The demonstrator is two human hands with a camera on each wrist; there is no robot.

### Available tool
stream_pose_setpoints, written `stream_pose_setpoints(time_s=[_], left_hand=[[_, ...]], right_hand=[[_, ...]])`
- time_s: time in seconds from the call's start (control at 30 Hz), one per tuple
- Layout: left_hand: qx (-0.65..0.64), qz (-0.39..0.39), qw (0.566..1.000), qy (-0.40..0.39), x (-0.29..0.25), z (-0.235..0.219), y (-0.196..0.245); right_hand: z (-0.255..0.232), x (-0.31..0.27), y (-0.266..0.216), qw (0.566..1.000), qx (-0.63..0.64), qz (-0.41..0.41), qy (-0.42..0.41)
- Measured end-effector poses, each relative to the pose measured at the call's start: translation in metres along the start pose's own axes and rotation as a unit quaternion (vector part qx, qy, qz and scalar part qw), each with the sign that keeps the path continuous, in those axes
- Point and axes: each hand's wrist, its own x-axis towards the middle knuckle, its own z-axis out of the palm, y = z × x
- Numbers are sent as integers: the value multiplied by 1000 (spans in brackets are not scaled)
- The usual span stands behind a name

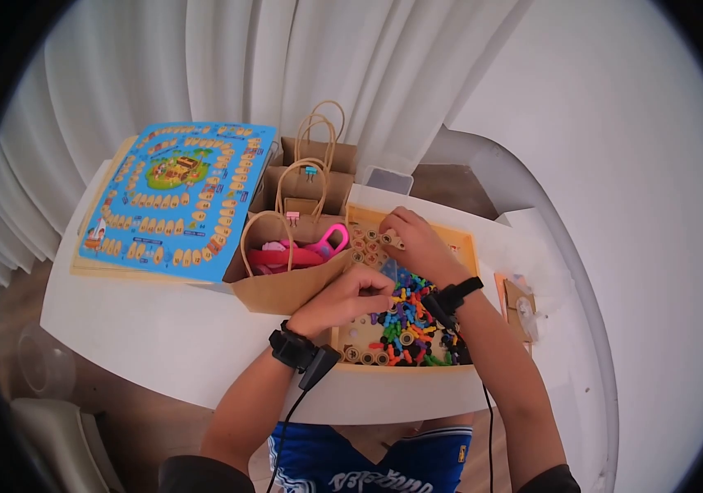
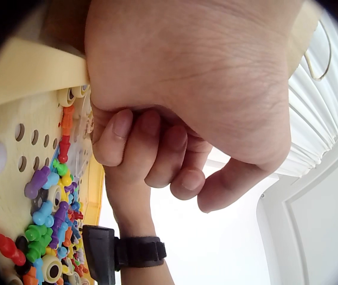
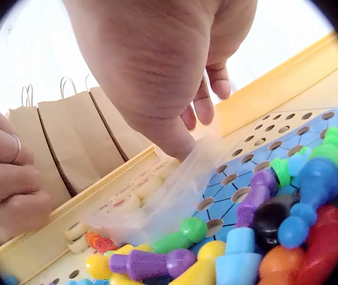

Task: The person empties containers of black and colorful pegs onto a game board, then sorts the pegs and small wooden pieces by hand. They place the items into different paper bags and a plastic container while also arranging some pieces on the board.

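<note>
In the head view my right hand (image 1: 417, 242) reaches into the far left part of a yellow-rimmed wooden game box (image 1: 472, 246). Its thumb and fingers grip a clear plastic bag (image 3: 181, 196) with round wooden chess discs (image 1: 365, 246) in and around it. My left hand (image 1: 347, 300) hovers over the box's near left side, fingers curled toward the palm. Nothing shows between the left fingertips in the left wrist view; the palm is hidden. Colorful plastic pegs (image 1: 417, 320) lie heaped beside both hands, over a blue hole-patterned board (image 3: 228, 184).
Brown paper bags (image 1: 302, 283) with handles stand left of the box, the front one holding pink and red items. A blue board-game sheet (image 1: 179, 197) lies farther left on the white table (image 1: 146, 329). Small packets (image 1: 520, 308) sit to the right.
</note>
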Motion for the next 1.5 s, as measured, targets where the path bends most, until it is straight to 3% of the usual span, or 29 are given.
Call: stream_pose_setpoints(time_s=[0.1, 0.2, 0.27, 0.47, 0.67, 0.87, 0.97, 1.1, 1.17, 1.37, 1.5], left_hand=[[1, 0, 1000, -7, -1, -3, -3], [8, -4, 1000, -5, -1, -3, -1], [11, -7, 1000, -7, 1, -5, -7], [7, -21, 1000, -6, 0, -3, -7], [25, -14, 1000, -13, 1, -5, -5], [28, -6, 999, -15, 0, -5, -6], [23, -7, 1000, -18, 0, -5, -5], [15, -5, 1000, -20, 0, -6, -5], [18, -7, 1000, -16, 0, -6, -6], [27, 9, 999, -26, 2, -9, -10], [32, 10, 999, -20, 2, -9, -13]], right_hand=[[-18, -17, -5, 995, 94, 38, 22], [-47, -55, -15, 989, 106, 106, -18], [-60, -81, -25, 975, 127, 154, -98], [-59, -116, -84, 984, 83, 32, -154], [-43, -114, -80, 983, 41, -23, -179], [-42, -106, -80, 975, 136, 78, -158], [-41, -96, -88, 965, 184, 92, -161], [-31, -78, -104, 949, 246, 73, -184], [-23, -69, -110, 941, 267, 6, -206], [4, -66, -121, 941, 259, -7, -219], [-6, -59, -131, 943, 233, 4, -239]])
